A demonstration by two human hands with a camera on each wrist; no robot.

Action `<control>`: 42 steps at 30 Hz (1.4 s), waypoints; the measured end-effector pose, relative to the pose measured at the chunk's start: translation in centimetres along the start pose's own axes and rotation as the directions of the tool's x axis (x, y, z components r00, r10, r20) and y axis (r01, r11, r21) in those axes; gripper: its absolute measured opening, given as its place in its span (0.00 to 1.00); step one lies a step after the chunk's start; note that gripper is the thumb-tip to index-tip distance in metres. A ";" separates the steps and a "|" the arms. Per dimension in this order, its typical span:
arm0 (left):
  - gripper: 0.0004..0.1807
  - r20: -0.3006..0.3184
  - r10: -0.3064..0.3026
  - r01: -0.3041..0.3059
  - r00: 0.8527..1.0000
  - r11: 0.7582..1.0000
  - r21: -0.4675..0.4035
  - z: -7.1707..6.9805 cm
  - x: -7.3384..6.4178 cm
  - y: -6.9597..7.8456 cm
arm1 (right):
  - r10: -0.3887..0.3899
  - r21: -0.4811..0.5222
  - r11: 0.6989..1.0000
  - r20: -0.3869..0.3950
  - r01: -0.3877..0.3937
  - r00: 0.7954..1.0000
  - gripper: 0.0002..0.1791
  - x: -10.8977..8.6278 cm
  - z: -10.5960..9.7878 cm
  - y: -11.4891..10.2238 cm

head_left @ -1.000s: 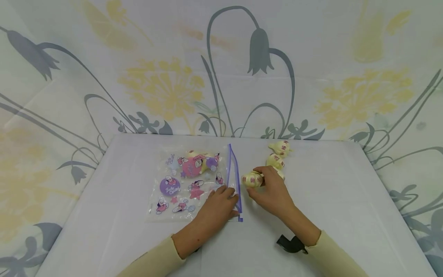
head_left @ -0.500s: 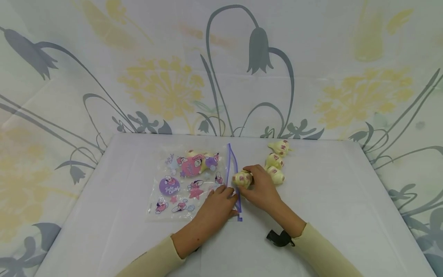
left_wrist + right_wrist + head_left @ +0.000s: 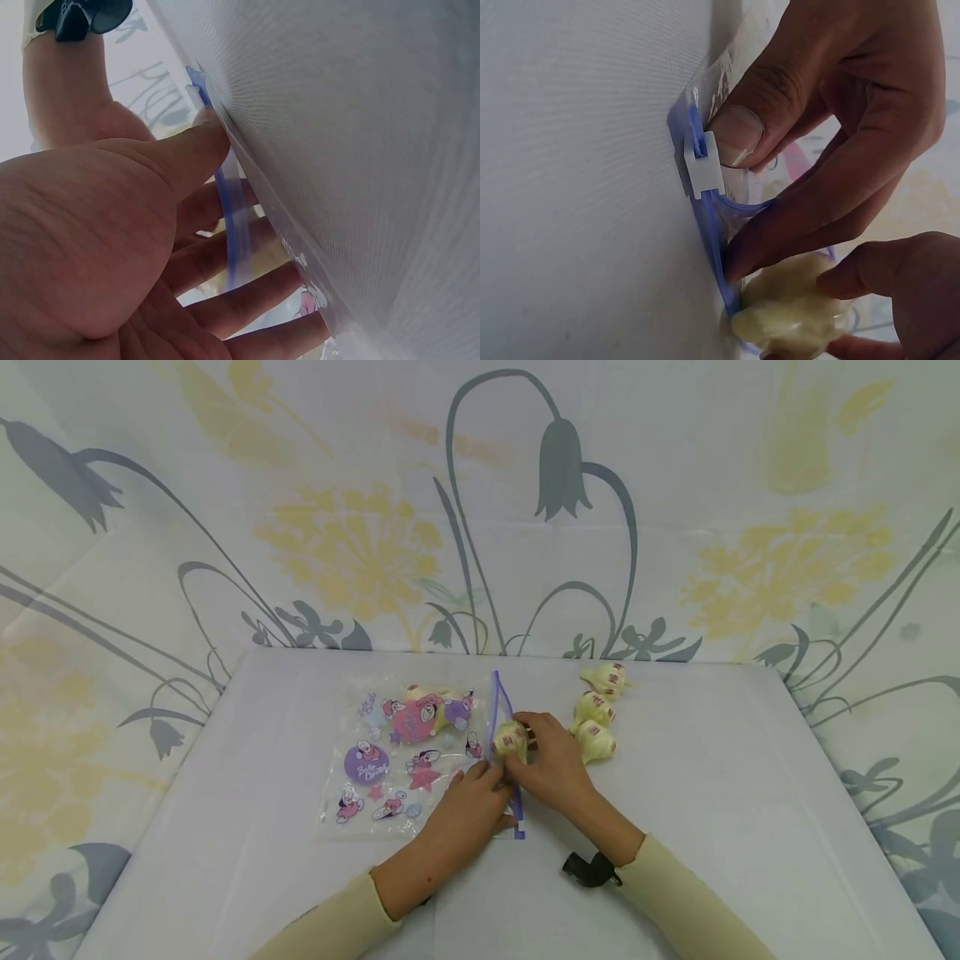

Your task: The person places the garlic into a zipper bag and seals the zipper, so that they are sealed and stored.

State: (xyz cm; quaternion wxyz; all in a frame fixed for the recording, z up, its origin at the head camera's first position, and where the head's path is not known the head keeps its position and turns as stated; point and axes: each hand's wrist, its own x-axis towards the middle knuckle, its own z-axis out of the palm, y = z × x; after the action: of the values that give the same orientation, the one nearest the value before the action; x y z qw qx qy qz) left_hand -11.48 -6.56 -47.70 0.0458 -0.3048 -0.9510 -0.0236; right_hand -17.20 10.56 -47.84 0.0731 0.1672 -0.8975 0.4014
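A clear zip bag (image 3: 435, 806) with pink and purple cartoon prints lies flat, its purple zip edge to the right. My left hand (image 3: 467, 802) holds the bag's mouth; in the right wrist view its thumb (image 3: 739, 135) presses beside the white slider (image 3: 703, 165). In my right hand (image 3: 555, 764) is a pale yellow, garlic-shaped bulb (image 3: 510, 737) with red print, gripped between thumb and fingers at the bag's opening. Whether the bulb has passed inside the film I cannot tell. Pale yellow bulbs (image 3: 441, 720) show through the bag's far part.
To the right of my right hand, three similar bulbs (image 3: 595, 708) lie in a rough line on the white tabletop (image 3: 735, 777). A flower-printed cloth (image 3: 480, 527) stands behind the table. A black wrist mount (image 3: 588, 868) hangs under my right forearm.
My right hand has carried the bulb leftwards from beside the loose bulbs to the purple zip edge. My left hand stays in place on the bag.
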 end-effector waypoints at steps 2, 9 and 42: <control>0.26 0.001 0.000 0.000 1.000 1.000 0.006 0.0 0.0 0.0 | -0.010 0.004 1.000 -0.006 0.010 1.000 0.29 0.2 0.2 -0.1; 0.27 0.008 0.000 0.000 1.000 1.000 0.025 0.1 0.0 0.0 | 0.001 0.020 1.000 0.030 -0.002 1.000 0.28 0.9 0.8 -0.2; 0.28 -0.032 0.024 -0.021 0.999 0.995 0.095 0.2 0.0 0.1 | -0.064 -0.123 0.988 0.214 0.092 0.975 0.17 5.3 2.0 0.1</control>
State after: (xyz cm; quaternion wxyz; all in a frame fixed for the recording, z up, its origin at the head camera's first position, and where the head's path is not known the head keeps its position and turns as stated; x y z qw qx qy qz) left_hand -11.45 -6.48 -47.90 0.0763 -0.3126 -0.9467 0.0171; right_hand -22.18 7.88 -47.83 0.0046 0.2384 -0.9176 0.3180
